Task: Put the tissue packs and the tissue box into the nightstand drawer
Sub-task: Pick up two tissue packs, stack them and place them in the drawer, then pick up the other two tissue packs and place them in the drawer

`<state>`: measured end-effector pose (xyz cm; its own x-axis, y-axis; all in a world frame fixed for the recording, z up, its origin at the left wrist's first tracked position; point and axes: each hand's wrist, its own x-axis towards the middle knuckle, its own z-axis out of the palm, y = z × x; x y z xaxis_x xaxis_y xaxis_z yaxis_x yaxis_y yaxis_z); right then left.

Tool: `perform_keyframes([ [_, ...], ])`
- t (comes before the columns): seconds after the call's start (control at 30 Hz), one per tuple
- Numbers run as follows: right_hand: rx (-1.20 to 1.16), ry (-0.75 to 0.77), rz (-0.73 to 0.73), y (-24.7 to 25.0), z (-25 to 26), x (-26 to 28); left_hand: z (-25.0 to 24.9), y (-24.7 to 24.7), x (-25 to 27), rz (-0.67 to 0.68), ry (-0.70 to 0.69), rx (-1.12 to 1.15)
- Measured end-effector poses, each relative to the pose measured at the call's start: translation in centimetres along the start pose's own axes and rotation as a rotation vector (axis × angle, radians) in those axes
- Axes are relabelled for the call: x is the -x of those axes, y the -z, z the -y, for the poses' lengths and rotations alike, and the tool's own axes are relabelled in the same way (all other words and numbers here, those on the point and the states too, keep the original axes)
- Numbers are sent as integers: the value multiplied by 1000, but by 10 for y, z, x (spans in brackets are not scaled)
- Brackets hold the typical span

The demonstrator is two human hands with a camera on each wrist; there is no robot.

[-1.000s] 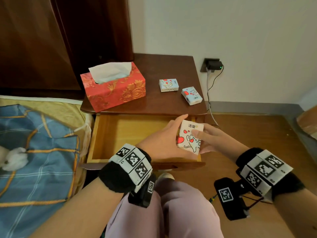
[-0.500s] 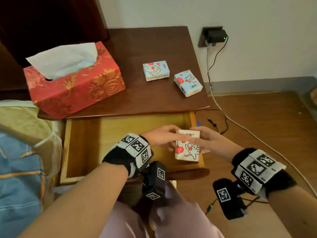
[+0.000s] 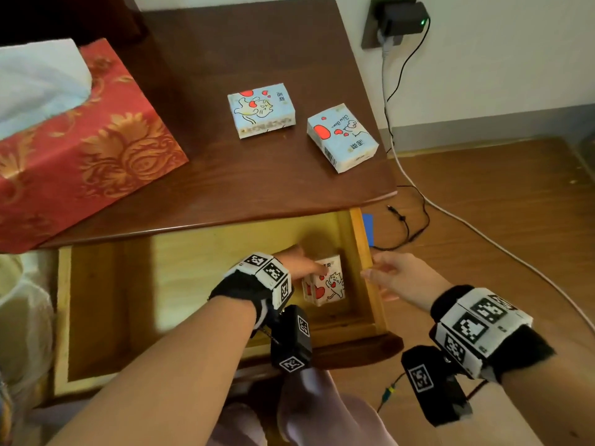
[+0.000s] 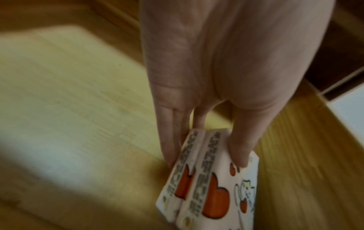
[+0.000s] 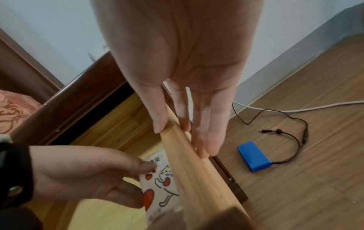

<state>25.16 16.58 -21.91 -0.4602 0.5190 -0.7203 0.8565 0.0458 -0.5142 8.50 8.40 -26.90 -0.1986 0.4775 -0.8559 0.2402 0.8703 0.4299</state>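
- Head view: your left hand (image 3: 297, 263) reaches down into the open drawer (image 3: 363, 252) of the nightstand (image 3: 257, 175) and pinches white tissue packs (image 3: 325, 281) with red hearts, held on edge just inside the drawer's right wall. Your right hand (image 3: 397, 278) hangs over that wall with fingers loosely spread, holding nothing. Two blue tissue packs lie flat on the nightstand top: one (image 3: 260, 110) toward the middle, the other (image 3: 342, 137) near the right edge, close beside each other but apart. The red tissue box (image 3: 87, 149) sits at the top's left end, a white tissue sticking out. A charger (image 3: 401, 19) is plugged into the wall.
- Left wrist view: your left hand (image 4: 206, 77) has its thumb on one face and fingers (image 4: 169, 140) on the other, clamping two white packs (image 4: 208, 186) together above the drawer floor (image 4: 69, 109).
- Right wrist view: your right hand (image 5: 183, 70) has straight fingers (image 5: 210, 132) whose tips are at the drawer's side wall (image 5: 197, 171); whether they touch it is unclear. Your left hand (image 5: 82, 174) grips the packs (image 5: 159, 183) inside. A blue block (image 5: 254, 156) with a cable lies on the floor.
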Motion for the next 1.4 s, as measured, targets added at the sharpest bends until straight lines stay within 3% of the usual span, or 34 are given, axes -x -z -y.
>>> perform_keyframes([
  [0.2, -101, 2, 26, 0, -11, -12, -11, -7, -5, -16, -32, -151],
  [0.53, -103, 30, 32, -1, -14, -16, -30, -21, -7, 134, 19, -174],
  [0.73, -126, 20, 42, 1, -12, -10, -19, -14, 4, 14, -26, -209],
  [0.9, -216, 73, -14, 17, 8, 13, -24, 10, 52, -75, -197, -182],
  [1.1, -288, 440, -286, 41, 62, 45, -47, 47, 127, 10, -492, -4],
  [1.13, -291, 485, -340, 43, 71, 46, -51, 56, 135, -64, -556, 56],
  [1.2, -214, 525, -478, 45, 84, 40, -57, 73, 137, -361, -665, 128],
  [1.27, -77, 516, -590, 46, 95, 29, -61, 89, 127, -716, -669, -5],
  [1.3, -17, 504, -605, 46, 99, 23, -62, 95, 119, -832, -640, -101],
  [1.4, 90, 445, -563, 43, 108, 5, -64, 111, 98, -955, -559, -219],
])
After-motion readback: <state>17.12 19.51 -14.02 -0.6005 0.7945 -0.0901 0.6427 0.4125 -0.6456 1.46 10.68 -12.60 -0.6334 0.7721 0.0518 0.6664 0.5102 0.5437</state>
